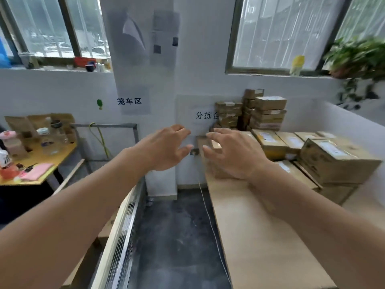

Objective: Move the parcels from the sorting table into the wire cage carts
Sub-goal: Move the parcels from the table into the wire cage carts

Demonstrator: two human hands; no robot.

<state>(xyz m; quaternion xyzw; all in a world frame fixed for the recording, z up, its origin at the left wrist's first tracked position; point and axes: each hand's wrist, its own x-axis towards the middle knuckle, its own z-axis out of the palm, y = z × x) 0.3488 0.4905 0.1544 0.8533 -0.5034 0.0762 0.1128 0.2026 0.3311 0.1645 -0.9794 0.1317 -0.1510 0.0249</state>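
Both forearms reach mid-frame: left hand (164, 149) and right hand (231, 153) spread wide, empty, above sorting table (260, 226) parcels (337, 161).

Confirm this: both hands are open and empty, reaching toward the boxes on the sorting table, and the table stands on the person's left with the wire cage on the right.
The sides are swapped. The head view shows the sorting table with its boxes on the person's right and the wire cage on the left. The rest holds: the left hand and right hand are open and empty.

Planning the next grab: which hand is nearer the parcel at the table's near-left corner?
Right. The right hand hovers open directly over that parcel; the left hand is open off the table's edge.
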